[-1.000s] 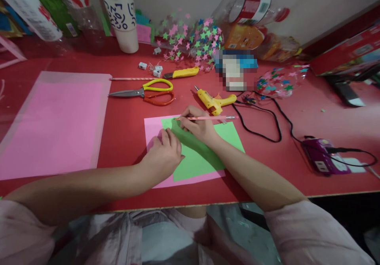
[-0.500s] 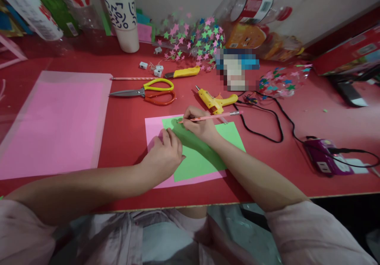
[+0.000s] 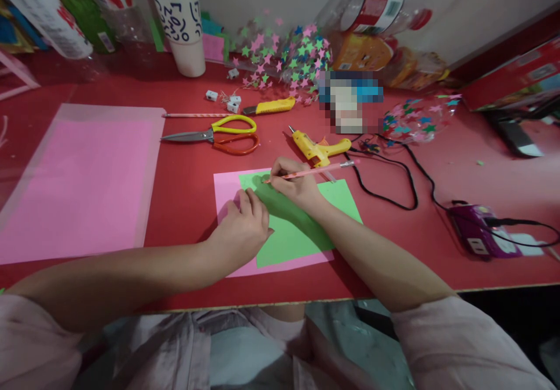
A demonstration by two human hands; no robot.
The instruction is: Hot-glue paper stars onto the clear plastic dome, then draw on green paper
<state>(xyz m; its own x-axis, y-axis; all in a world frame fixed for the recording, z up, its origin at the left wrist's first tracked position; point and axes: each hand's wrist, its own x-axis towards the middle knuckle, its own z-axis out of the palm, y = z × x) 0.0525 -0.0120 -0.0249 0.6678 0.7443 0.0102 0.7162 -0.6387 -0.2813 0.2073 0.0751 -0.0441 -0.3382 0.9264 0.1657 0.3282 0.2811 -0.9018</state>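
A pink pencil [image 3: 308,171] is pinched in my right hand [image 3: 294,185], its tip on the upper left part of a green sheet [image 3: 301,227]. Under the green sheet lies a pink sheet [image 3: 226,183], showing along the left and lower edges. My left hand [image 3: 245,224] rests on both sheets, fingers lying on the paper near the pencil tip and holding nothing. Its shadowed underside is hidden. Just beyond my right hand is a yellow glue gun [image 3: 321,148], and scissors [image 3: 210,135] with yellow and orange handles lie farther left.
A large pink sheet [image 3: 87,180] covers the left of the red table [image 3: 184,203]. Behind are a yellow cutter [image 3: 273,106], another pencil [image 3: 196,115], a white tumbler [image 3: 179,23], and bottles with paper stars [image 3: 301,58]. A black cord [image 3: 385,203] and purple box [image 3: 481,229] lie right.
The pencil's tip has shifted very slightly right and down, and its eraser end has tilted a little lower. My left hand has stayed in place.
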